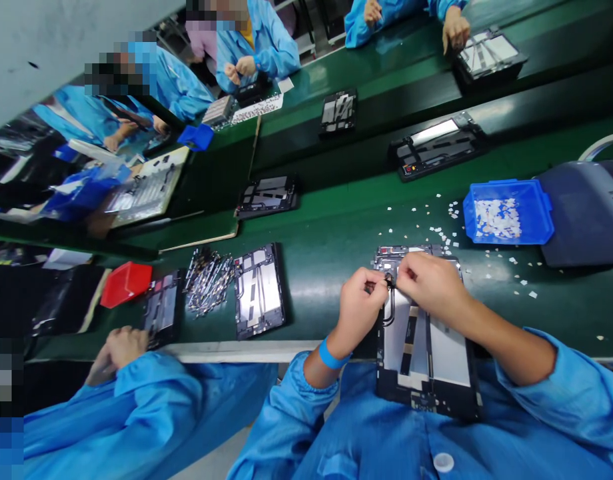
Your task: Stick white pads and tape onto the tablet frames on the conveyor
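Note:
An opened tablet lies face down in front of me, its inside showing silver-grey panels and a dark ribbon cable. Its lower end reaches past the table edge, over my lap. My left hand, with a blue band at the wrist, pinches a thin black cable that loops down over the tablet's upper left part. Close beside it, my right hand is closed at the fingertips above the tablet's upper end. What the right fingertips hold, if anything, is hidden.
A blue tray of small white pieces stands at right, with similar pieces scattered nearby. Left of me lie another opened tablet, a pile of small metal parts and a red tray. Co-workers in blue sit at left and opposite; more tablets lie between.

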### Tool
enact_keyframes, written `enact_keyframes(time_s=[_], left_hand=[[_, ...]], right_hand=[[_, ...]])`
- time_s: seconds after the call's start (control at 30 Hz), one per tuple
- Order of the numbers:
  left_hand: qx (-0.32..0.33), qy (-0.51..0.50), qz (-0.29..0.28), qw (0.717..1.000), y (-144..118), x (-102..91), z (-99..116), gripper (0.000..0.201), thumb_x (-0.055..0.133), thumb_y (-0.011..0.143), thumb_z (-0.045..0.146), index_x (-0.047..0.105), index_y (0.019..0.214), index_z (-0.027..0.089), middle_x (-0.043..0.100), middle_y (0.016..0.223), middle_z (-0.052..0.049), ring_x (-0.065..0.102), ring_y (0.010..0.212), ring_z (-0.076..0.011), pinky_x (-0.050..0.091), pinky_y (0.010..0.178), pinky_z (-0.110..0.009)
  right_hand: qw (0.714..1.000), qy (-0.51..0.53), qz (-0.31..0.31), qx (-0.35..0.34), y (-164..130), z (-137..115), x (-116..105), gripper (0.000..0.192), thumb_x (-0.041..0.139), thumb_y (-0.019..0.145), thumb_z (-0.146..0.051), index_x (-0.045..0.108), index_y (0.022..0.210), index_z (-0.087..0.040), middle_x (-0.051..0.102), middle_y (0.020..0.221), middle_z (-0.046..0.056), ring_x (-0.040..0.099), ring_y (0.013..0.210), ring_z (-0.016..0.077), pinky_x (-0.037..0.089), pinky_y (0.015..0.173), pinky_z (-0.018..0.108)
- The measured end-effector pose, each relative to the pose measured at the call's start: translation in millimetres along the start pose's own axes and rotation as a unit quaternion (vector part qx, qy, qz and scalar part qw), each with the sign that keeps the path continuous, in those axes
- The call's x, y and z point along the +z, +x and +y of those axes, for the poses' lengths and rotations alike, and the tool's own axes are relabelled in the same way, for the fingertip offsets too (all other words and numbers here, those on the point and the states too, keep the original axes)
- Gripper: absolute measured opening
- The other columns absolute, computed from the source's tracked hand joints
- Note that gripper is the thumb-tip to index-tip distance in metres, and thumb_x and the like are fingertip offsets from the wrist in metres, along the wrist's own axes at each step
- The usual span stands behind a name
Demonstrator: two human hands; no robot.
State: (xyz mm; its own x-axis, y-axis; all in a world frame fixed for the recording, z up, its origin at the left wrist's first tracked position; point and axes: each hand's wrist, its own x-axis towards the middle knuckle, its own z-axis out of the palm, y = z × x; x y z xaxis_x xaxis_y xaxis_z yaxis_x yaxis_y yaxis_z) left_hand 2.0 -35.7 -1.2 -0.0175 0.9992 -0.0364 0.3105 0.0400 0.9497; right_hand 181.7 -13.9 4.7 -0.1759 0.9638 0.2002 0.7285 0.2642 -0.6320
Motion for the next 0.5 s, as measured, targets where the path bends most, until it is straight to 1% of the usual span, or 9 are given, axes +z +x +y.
enact_keyframes(time_s=[0.1, 0.17, 0.2, 0.23, 0.27, 0.3, 0.37, 0.43, 0.5], left_hand=[[-0.041, -0.043, -0.011, 0.998, 4, -3.8, -3, 0.005, 0.065, 0.084, 0.02, 0.066, 0.08, 0.019, 0.074, 0.082, -0.002, 0.067, 0.076, -0.0151, 0.052, 0.072, -0.026], [-0.049, -0.047, -0.031, 0.997, 5, -8.1, -2, 0.007, 0.066, 0.086, 0.023, 0.068, 0.081, 0.018, 0.072, 0.08, -0.002, 0.065, 0.073, -0.0146, 0.05, 0.069, -0.026], [-0.046, -0.038, -0.044, 0.997, 5, -10.9, -1, 0.008, 0.067, 0.087, 0.025, 0.069, 0.083, 0.018, 0.072, 0.079, -0.002, 0.064, 0.071, -0.0144, 0.05, 0.067, -0.025], [-0.038, -0.022, -0.058, 0.997, 5, -14.2, 0, 0.009, 0.067, 0.088, 0.026, 0.07, 0.086, 0.018, 0.072, 0.079, -0.001, 0.063, 0.069, -0.0143, 0.049, 0.066, -0.025], [-0.023, -0.001, -0.068, 0.997, 6, -18.1, 1, 0.01, 0.066, 0.089, 0.027, 0.072, 0.088, 0.019, 0.072, 0.079, -0.002, 0.062, 0.069, -0.0143, 0.048, 0.065, -0.026], [-0.001, 0.026, -0.069, 0.997, 7, -22.3, 2, 0.01, 0.065, 0.09, 0.027, 0.073, 0.091, 0.019, 0.073, 0.081, -0.002, 0.062, 0.069, -0.0146, 0.049, 0.066, -0.026], [0.059, 0.091, -0.055, 0.993, 11, -31.2, 2, 0.012, 0.064, 0.093, 0.024, 0.075, 0.096, 0.02, 0.074, 0.086, -0.003, 0.065, 0.074, -0.016, 0.05, 0.071, -0.028], [0.132, 0.157, -0.043, 0.978, 17, -39.0, 0, 0.014, 0.062, 0.095, 0.021, 0.075, 0.1, 0.02, 0.076, 0.094, -0.005, 0.068, 0.085, -0.0188, 0.053, 0.08, -0.032], [0.205, 0.214, -0.06, 0.953, 21, -44.1, -5, 0.018, 0.059, 0.098, 0.019, 0.075, 0.106, 0.021, 0.078, 0.104, -0.007, 0.07, 0.099, -0.0217, 0.053, 0.09, -0.036]], right_hand=[[0.994, -0.057, 0.049, 0.084, 5, 31, -48, 0.011, 0.057, 0.083, -0.022, 0.067, 0.079, -0.021, 0.07, 0.076, 0.005, 0.06, 0.069, 0.0186, 0.037, 0.065, 0.03], [0.965, -0.172, 0.091, 0.176, 4, 52, -82, 0.017, 0.057, 0.088, -0.027, 0.07, 0.08, -0.019, 0.07, 0.075, 0.009, 0.059, 0.067, 0.0213, 0.032, 0.061, 0.033], [0.95, -0.215, 0.09, 0.208, 2, 57, -94, 0.021, 0.056, 0.09, -0.029, 0.07, 0.078, -0.018, 0.07, 0.073, 0.011, 0.058, 0.066, 0.0225, 0.03, 0.06, 0.034], [0.946, -0.227, 0.085, 0.216, 0, 59, -102, 0.022, 0.056, 0.091, -0.03, 0.071, 0.08, -0.018, 0.071, 0.074, 0.011, 0.059, 0.067, 0.0232, 0.031, 0.06, 0.035], [0.954, -0.212, 0.067, 0.203, -2, 56, -105, 0.021, 0.056, 0.091, -0.031, 0.072, 0.083, -0.019, 0.072, 0.077, 0.011, 0.061, 0.068, 0.0234, 0.033, 0.061, 0.035], [0.969, -0.172, 0.039, 0.172, -3, 49, -103, 0.02, 0.057, 0.09, -0.03, 0.074, 0.088, -0.019, 0.074, 0.081, 0.01, 0.063, 0.07, 0.023, 0.037, 0.063, 0.034], [0.991, -0.081, -0.029, 0.105, -1, 28, -86, 0.018, 0.059, 0.089, -0.03, 0.075, 0.093, -0.022, 0.077, 0.087, 0.005, 0.067, 0.073, 0.0205, 0.042, 0.066, 0.031], [0.992, -0.042, -0.094, 0.077, 7, 7, -61, 0.019, 0.059, 0.09, -0.032, 0.075, 0.085, -0.023, 0.076, 0.081, 0.002, 0.067, 0.069, 0.0184, 0.042, 0.063, 0.03], [0.987, -0.043, -0.134, 0.082, 19, -7, -40, 0.025, 0.06, 0.091, -0.036, 0.074, 0.076, -0.023, 0.074, 0.072, 0.002, 0.065, 0.065, 0.0178, 0.039, 0.059, 0.029]])
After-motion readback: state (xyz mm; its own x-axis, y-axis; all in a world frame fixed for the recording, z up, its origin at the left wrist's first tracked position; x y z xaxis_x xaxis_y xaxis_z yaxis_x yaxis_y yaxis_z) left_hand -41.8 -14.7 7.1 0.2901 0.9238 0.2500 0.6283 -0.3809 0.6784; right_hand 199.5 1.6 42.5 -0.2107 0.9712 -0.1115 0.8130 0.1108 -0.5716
